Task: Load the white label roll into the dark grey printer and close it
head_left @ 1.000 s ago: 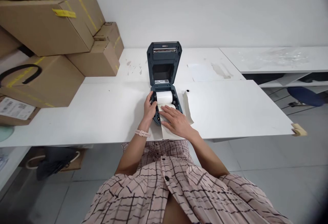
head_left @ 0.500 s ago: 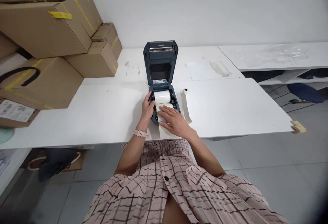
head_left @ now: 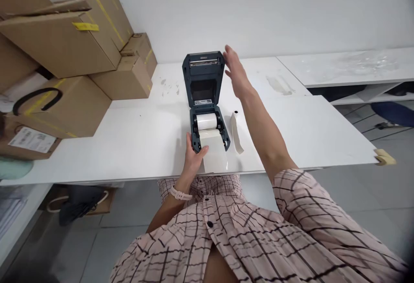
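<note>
A dark grey label printer (head_left: 226, 139) sits on the white table (head_left: 129, 145) with its lid (head_left: 204, 76) raised. Inside it lies a white label roll (head_left: 207, 121), and a strip of label paper (head_left: 216, 155) runs out over the front toward the table edge. My left hand (head_left: 194, 158) rests at the printer's front left corner, thumb pressed on the paper strip. My right hand (head_left: 235, 70) is raised with fingers spread, just right of the lid's top edge, holding nothing.
Stacked cardboard boxes (head_left: 64, 58) fill the left of the table. A loose strip of backing paper with a small core (head_left: 236, 131) lies right of the printer. A second white table (head_left: 349, 69) stands at the back right. A bag (head_left: 77, 199) sits on the floor.
My right hand left the paper strip and rose up to the right of the open lid. My left hand slid from the printer's left side down to its front corner, onto the paper.
</note>
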Demonstrator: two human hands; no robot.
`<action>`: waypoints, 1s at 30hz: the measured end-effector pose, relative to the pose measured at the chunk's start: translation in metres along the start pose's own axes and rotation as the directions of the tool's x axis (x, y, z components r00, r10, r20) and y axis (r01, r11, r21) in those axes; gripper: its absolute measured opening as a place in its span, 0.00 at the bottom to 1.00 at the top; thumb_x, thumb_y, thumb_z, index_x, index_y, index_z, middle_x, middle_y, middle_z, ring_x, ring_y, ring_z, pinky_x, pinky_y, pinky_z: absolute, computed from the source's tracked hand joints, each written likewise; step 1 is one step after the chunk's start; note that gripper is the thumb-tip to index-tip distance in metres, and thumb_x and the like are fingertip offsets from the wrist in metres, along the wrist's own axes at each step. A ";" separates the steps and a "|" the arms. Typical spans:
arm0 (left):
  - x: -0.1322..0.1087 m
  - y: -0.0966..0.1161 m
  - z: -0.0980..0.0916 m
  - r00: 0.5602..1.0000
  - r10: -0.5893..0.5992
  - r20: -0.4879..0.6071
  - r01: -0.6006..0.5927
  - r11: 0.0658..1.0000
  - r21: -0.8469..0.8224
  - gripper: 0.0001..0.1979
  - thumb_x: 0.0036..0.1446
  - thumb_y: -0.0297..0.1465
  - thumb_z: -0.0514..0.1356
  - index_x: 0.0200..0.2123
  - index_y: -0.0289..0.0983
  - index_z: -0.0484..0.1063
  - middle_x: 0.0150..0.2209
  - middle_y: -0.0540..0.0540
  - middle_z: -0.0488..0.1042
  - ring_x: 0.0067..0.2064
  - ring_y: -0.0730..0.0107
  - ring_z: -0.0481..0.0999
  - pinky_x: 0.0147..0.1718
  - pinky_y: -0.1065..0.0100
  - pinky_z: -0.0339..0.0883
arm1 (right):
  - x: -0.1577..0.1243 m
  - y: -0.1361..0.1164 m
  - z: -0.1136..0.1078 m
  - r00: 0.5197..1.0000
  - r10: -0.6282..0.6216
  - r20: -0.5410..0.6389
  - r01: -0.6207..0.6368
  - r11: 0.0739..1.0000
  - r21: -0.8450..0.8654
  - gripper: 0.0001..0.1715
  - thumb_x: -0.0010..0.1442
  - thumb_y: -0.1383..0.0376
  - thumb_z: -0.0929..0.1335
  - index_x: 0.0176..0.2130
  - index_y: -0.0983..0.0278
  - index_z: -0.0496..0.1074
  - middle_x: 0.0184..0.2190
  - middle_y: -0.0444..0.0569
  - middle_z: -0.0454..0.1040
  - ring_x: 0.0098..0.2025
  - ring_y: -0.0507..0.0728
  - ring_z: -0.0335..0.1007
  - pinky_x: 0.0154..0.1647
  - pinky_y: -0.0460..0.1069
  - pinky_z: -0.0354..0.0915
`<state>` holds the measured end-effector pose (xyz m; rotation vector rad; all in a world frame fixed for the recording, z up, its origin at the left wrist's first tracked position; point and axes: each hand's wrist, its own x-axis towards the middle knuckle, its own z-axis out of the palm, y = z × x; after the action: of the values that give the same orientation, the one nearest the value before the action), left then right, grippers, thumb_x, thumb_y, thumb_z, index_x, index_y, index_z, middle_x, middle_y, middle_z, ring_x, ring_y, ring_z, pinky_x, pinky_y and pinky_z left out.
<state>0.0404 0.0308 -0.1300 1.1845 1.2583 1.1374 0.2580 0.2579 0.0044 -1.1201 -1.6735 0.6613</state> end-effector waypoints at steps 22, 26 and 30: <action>0.021 0.016 -0.004 0.989 -0.123 -0.084 0.114 0.988 -0.107 0.52 0.60 0.59 0.60 0.78 0.48 0.38 0.80 0.48 0.40 0.79 0.50 0.48 0.70 0.60 0.62 | -0.227 0.005 0.056 0.913 0.408 0.005 -0.405 0.905 0.129 0.53 0.69 0.44 0.63 0.78 0.57 0.35 0.78 0.59 0.46 0.78 0.67 0.49 0.72 0.67 0.61; 0.022 0.011 -0.010 0.990 -0.140 0.003 0.140 0.986 -0.093 0.48 0.61 0.55 0.62 0.76 0.46 0.48 0.76 0.42 0.56 0.74 0.45 0.60 0.66 0.55 0.69 | -0.232 0.014 0.055 0.850 0.501 0.160 -0.523 0.771 0.363 0.57 0.64 0.45 0.68 0.78 0.54 0.39 0.77 0.57 0.52 0.74 0.69 0.59 0.69 0.67 0.67; 0.020 0.005 -0.009 1.000 -0.030 0.002 0.030 0.997 -0.074 0.41 0.61 0.54 0.63 0.72 0.44 0.60 0.71 0.40 0.67 0.70 0.45 0.69 0.63 0.54 0.72 | -0.241 0.017 0.058 0.867 0.479 0.139 -0.497 0.812 0.306 0.53 0.66 0.43 0.66 0.77 0.54 0.40 0.78 0.54 0.50 0.76 0.67 0.55 0.71 0.64 0.65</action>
<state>0.0317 0.0515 -0.1257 1.1073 1.2191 1.1516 0.2337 0.0527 -0.1337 -1.2963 -1.2457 1.2667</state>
